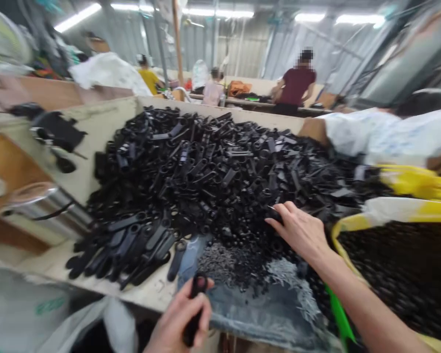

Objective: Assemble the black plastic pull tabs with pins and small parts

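Note:
My left hand [176, 321], low at the front, is closed around a black plastic handle [198, 289] with a round hole at its upper end. Over the front right of the heap, my right hand [297, 228] has thumb and fingers nearly together; a small, pale pointed bit shows at the fingertips, its kind unclear. Black plastic parts [206, 162], many with ring ends, fill the bench. Between my hands, tiny dark pieces [224, 260] and pale thin pins [294, 279] lie on a blue-grey sheet [250, 314]. Similar handles [132, 245] are laid in a group at left.
At right stands a yellow-rimmed sack [338, 230] full of small dark pieces, with a green edge [338, 314] beside it. A shiny metal canister [47, 206] is at left. White bags [397, 132] sit behind. Several people work farther back, one in a maroon shirt [297, 88].

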Motion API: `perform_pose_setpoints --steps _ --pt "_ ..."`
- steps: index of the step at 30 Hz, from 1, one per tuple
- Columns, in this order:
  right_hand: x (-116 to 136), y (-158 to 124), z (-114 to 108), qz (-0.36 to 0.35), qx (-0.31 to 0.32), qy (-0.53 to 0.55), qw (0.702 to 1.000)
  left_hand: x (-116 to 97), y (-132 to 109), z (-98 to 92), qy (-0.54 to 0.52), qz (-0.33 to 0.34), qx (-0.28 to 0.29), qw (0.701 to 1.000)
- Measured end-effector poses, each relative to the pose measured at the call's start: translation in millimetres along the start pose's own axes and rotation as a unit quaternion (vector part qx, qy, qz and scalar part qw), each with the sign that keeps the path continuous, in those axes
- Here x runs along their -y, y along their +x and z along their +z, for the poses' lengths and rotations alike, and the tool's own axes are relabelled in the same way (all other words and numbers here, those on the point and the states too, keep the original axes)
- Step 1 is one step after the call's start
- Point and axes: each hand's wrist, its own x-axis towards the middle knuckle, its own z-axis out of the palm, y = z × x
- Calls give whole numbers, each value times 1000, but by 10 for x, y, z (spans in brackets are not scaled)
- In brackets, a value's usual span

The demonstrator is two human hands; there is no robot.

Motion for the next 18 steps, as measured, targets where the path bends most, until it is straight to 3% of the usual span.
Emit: perform_pose_setpoints --steps 2,7,12,14,18 --pt "65 43 112 -6 3 -48 999 45 6 26 22 14 19 999" --pt "243 -40 209 -55 -46 18 997 87 14 -59 78 36 2 996" --pt "396 -193 -50 -109 -33 71 991 5 25 -44 123 66 -36 990" --pt "443 -311 -296 -148 22 163 975 -24 9 -5 155 89 -57 982" --pt "694 -592 -738 -234 204 385 869 23 -28 60 208 129 -45 969"
